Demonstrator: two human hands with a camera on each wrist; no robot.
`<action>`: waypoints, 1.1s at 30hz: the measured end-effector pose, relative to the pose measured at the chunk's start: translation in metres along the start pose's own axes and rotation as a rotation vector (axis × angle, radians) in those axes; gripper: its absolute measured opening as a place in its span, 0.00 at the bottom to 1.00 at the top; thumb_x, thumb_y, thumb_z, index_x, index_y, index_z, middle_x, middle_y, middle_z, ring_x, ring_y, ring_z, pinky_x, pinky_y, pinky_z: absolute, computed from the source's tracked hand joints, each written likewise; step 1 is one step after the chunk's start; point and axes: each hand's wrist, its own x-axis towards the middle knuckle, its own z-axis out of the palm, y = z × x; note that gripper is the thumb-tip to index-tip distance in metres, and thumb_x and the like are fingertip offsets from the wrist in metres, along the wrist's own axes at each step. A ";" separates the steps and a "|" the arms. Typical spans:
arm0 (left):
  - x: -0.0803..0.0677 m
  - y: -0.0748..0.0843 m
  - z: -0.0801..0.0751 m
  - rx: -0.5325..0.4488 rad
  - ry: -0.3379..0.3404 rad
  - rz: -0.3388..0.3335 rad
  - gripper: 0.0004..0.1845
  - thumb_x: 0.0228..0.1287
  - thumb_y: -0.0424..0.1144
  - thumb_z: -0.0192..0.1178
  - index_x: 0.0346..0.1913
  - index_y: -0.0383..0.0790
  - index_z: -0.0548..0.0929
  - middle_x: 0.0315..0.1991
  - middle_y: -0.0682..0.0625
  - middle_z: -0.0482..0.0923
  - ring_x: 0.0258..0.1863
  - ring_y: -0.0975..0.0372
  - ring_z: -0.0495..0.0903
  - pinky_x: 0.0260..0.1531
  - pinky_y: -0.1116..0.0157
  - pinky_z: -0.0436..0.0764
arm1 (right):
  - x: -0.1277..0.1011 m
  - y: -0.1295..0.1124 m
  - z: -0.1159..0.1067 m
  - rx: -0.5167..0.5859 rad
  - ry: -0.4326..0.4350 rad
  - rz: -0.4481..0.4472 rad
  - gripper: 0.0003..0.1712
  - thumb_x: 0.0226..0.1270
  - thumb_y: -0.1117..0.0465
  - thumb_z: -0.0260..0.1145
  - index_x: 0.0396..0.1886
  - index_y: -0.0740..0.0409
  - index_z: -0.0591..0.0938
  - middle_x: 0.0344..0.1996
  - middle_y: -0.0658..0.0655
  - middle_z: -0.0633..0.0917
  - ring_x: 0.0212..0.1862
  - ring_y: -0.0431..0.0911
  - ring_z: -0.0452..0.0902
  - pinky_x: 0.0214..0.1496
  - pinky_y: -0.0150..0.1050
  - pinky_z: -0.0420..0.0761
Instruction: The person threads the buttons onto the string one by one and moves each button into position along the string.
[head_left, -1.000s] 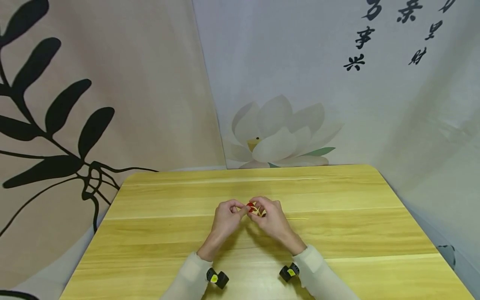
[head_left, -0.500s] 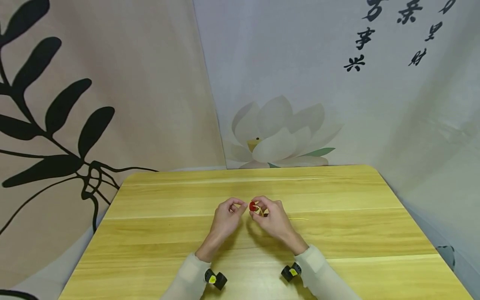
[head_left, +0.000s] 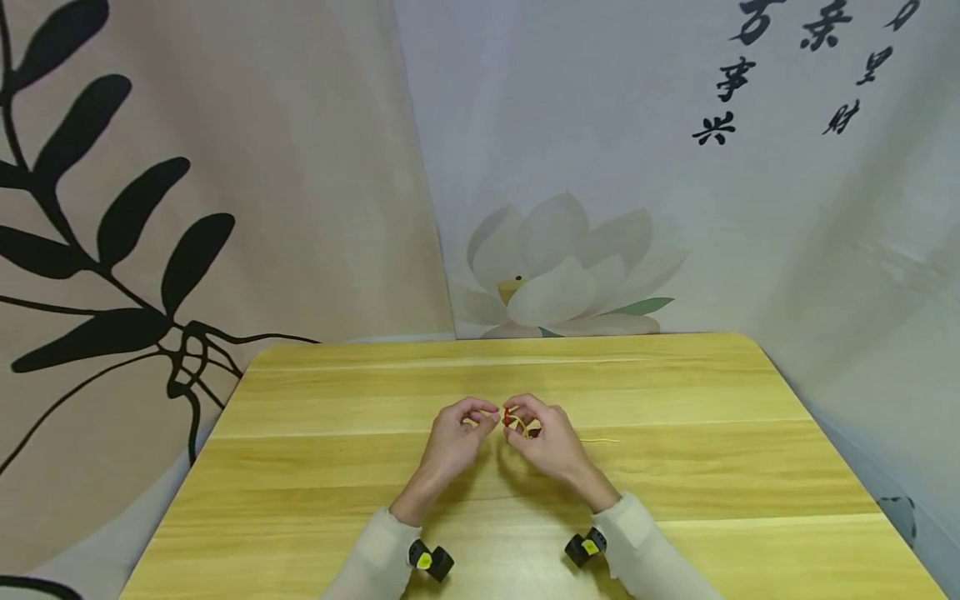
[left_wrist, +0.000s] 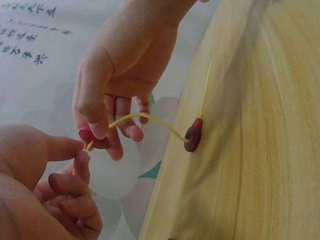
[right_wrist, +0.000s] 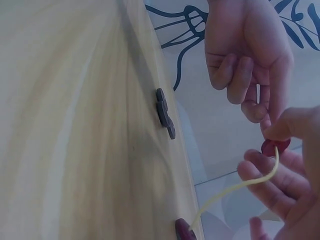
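Observation:
My right hand [head_left: 551, 437] pinches a small red button [left_wrist: 100, 141] on edge between thumb and fingers. A yellow string [left_wrist: 147, 116] passes through it, and a short string tip shows on the side facing my left hand [head_left: 453, 442]. The left thumb and forefinger are held close together right beside that tip; a narrow gap to the button shows in the head view. Whether they touch the tip is hard to tell. Farther along the string hangs a darker red button [left_wrist: 192, 137], with a brighter red piece beside it.
The string's tail [head_left: 600, 440] extends right over the wooden table [head_left: 300, 492]. Each sleeve has a black wrist camera [head_left: 431, 560] below it. A printed cloth [head_left: 600, 167] hangs behind the table. A dark lobed shape [right_wrist: 163, 114] appears near the table edge in the right wrist view.
My left fingers have let go of the red button, drawn slightly left, then come back near it. The button has turned from face-on to edge-on in my right fingers.

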 end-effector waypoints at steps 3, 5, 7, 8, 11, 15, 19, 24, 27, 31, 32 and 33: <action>-0.001 0.000 -0.001 0.009 -0.010 0.014 0.07 0.67 0.41 0.64 0.44 0.44 0.86 0.37 0.48 0.81 0.16 0.66 0.64 0.14 0.72 0.65 | 0.000 0.001 0.000 0.010 -0.010 0.010 0.17 0.59 0.71 0.67 0.48 0.58 0.81 0.33 0.52 0.88 0.35 0.44 0.79 0.33 0.39 0.83; -0.001 0.000 -0.001 0.013 -0.018 0.021 0.07 0.67 0.41 0.64 0.44 0.44 0.87 0.38 0.48 0.81 0.15 0.66 0.64 0.14 0.71 0.65 | -0.001 0.001 0.000 0.014 -0.014 0.016 0.17 0.59 0.71 0.67 0.48 0.57 0.81 0.33 0.54 0.88 0.36 0.44 0.78 0.33 0.39 0.83; -0.001 0.000 -0.001 0.016 -0.024 0.023 0.07 0.67 0.41 0.64 0.45 0.44 0.87 0.39 0.49 0.82 0.15 0.66 0.63 0.13 0.71 0.65 | -0.001 0.002 0.000 0.017 -0.019 0.019 0.17 0.59 0.71 0.67 0.48 0.57 0.80 0.34 0.56 0.89 0.36 0.44 0.78 0.33 0.39 0.83; -0.001 0.000 -0.001 0.016 -0.026 0.023 0.07 0.67 0.41 0.65 0.45 0.45 0.87 0.39 0.49 0.82 0.14 0.66 0.63 0.13 0.72 0.64 | -0.001 0.002 0.000 0.019 -0.021 0.021 0.17 0.59 0.71 0.67 0.48 0.57 0.80 0.34 0.57 0.89 0.36 0.44 0.79 0.33 0.39 0.83; 0.000 -0.001 -0.001 0.012 -0.030 0.023 0.07 0.66 0.41 0.65 0.44 0.45 0.87 0.39 0.49 0.82 0.14 0.67 0.62 0.13 0.72 0.63 | -0.001 0.003 0.000 0.019 -0.027 0.021 0.17 0.59 0.72 0.67 0.48 0.57 0.80 0.35 0.60 0.89 0.37 0.45 0.79 0.34 0.39 0.83; 0.000 -0.001 0.000 0.012 -0.028 0.027 0.06 0.66 0.41 0.65 0.43 0.45 0.87 0.38 0.50 0.82 0.13 0.67 0.62 0.12 0.72 0.63 | -0.001 0.003 -0.001 0.019 -0.031 0.025 0.17 0.60 0.71 0.67 0.48 0.57 0.80 0.36 0.60 0.89 0.37 0.46 0.80 0.35 0.39 0.83; 0.001 -0.001 0.001 0.016 -0.019 0.041 0.06 0.65 0.40 0.66 0.42 0.43 0.87 0.36 0.49 0.82 0.12 0.69 0.62 0.12 0.72 0.63 | -0.001 0.004 0.000 0.022 -0.034 0.029 0.16 0.60 0.71 0.68 0.48 0.57 0.80 0.36 0.60 0.89 0.37 0.47 0.80 0.36 0.40 0.83; 0.001 -0.002 0.002 0.022 -0.008 0.050 0.06 0.65 0.40 0.66 0.40 0.42 0.87 0.35 0.48 0.83 0.12 0.71 0.62 0.13 0.72 0.62 | -0.002 0.004 0.000 0.020 -0.046 0.030 0.15 0.61 0.70 0.68 0.48 0.58 0.79 0.36 0.58 0.89 0.36 0.47 0.81 0.37 0.40 0.83; 0.001 -0.002 0.002 0.042 -0.005 0.046 0.04 0.65 0.39 0.66 0.38 0.43 0.87 0.34 0.50 0.83 0.14 0.69 0.63 0.13 0.72 0.62 | -0.003 0.003 0.000 0.017 -0.048 0.028 0.15 0.62 0.69 0.68 0.48 0.57 0.79 0.36 0.55 0.89 0.36 0.47 0.81 0.36 0.40 0.83; 0.001 -0.002 0.002 0.066 0.003 0.034 0.02 0.66 0.38 0.65 0.37 0.45 0.87 0.32 0.52 0.82 0.15 0.67 0.64 0.14 0.72 0.62 | -0.002 0.002 0.001 0.012 -0.050 0.026 0.16 0.62 0.68 0.69 0.49 0.56 0.79 0.35 0.53 0.89 0.36 0.45 0.80 0.35 0.40 0.83; 0.001 -0.002 0.002 0.069 0.004 0.029 0.02 0.66 0.38 0.65 0.36 0.46 0.87 0.32 0.53 0.82 0.15 0.66 0.64 0.14 0.72 0.62 | -0.002 0.001 0.001 0.014 -0.050 0.025 0.16 0.62 0.68 0.69 0.49 0.56 0.79 0.35 0.53 0.89 0.36 0.45 0.80 0.35 0.40 0.83; 0.001 -0.002 0.002 0.072 0.004 0.027 0.02 0.66 0.38 0.65 0.36 0.46 0.87 0.32 0.53 0.82 0.15 0.66 0.64 0.14 0.72 0.62 | -0.002 0.001 0.001 0.017 -0.051 0.021 0.16 0.62 0.68 0.70 0.49 0.56 0.79 0.35 0.53 0.89 0.36 0.44 0.80 0.35 0.40 0.83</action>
